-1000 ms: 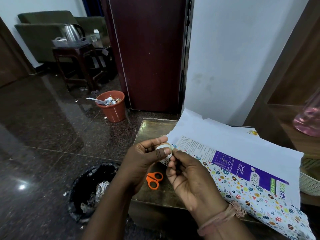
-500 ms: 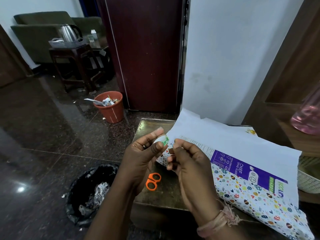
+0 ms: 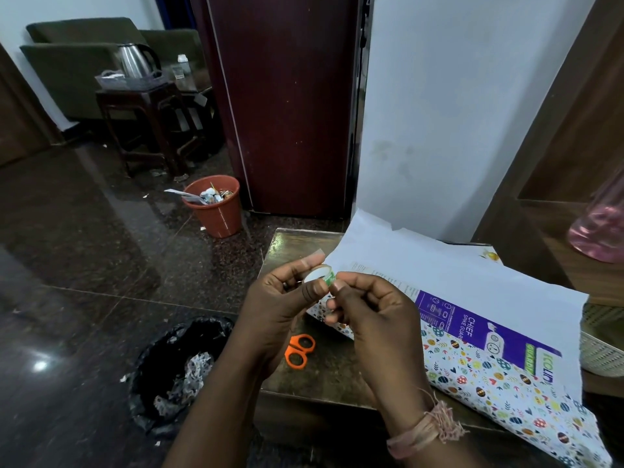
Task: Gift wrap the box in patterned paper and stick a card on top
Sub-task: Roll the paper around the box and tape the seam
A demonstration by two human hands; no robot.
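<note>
Both of your hands meet over the near left part of the worktop (image 3: 337, 369): your left hand (image 3: 277, 309) has its fingers curled round a small roll of tape (image 3: 320, 274), thumb pressed on its rim, while your right hand (image 3: 374, 312) pinches at the roll's edge with thumb and forefinger, the other fingers folded in. Just right of your hands lies the box (image 3: 472, 332), purple with white lettering, on the patterned paper (image 3: 506, 383), whose white underside stands up behind it, and orange scissors (image 3: 299, 350) lie below your left hand.

Brown table (image 3: 324, 373): orange scissors (image 3: 299, 351), half-wrapped box (image 3: 472, 332) on patterned paper (image 3: 506, 390).
</note>
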